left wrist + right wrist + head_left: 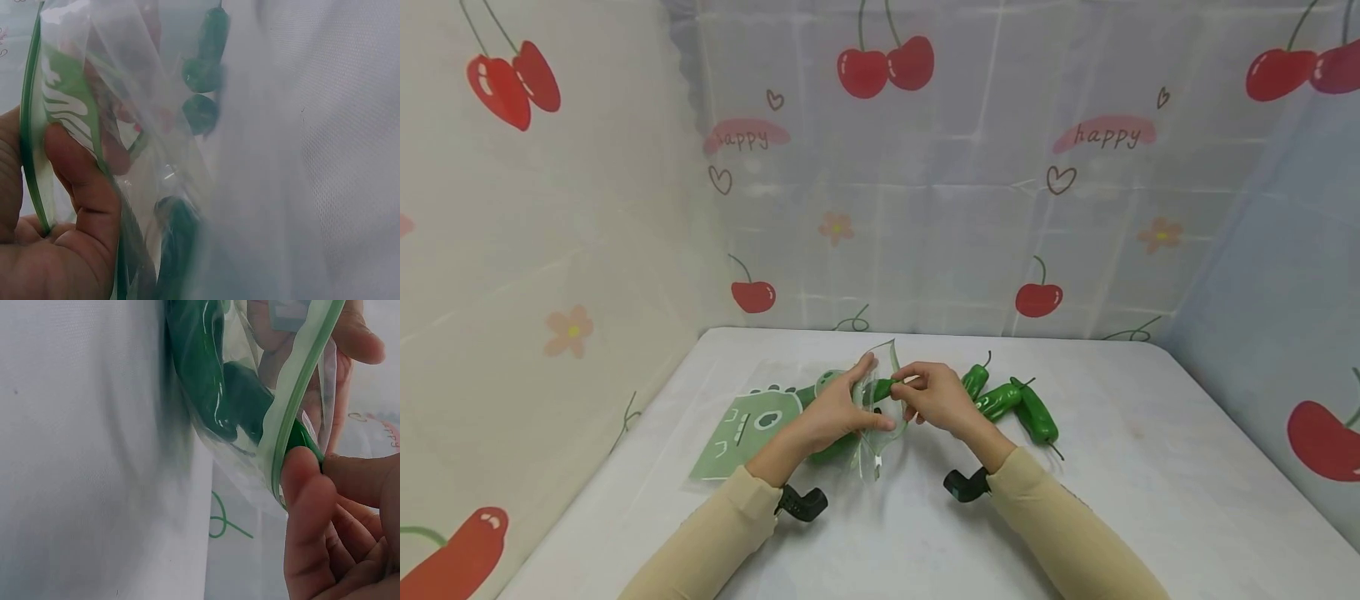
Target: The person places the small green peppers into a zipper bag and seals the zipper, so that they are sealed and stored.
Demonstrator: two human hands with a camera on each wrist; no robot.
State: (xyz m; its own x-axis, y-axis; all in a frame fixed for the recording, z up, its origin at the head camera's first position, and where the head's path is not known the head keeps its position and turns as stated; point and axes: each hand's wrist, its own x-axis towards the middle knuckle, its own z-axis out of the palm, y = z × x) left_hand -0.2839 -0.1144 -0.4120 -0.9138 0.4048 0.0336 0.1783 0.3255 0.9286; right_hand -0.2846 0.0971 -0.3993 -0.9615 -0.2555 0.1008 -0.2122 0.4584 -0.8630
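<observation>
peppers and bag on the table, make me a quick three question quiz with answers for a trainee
1. Count: how many loose peppers can be seen lying on the table, to the right of the hands?

2. True or false: the right hand pinches a pepper at the mouth of the bag.

3. Multiple choice: what does the left hand hold?
A) nothing
B) the bag
C) the edge of the table

Key: 1. Three. 2. True. 3. B.
</observation>
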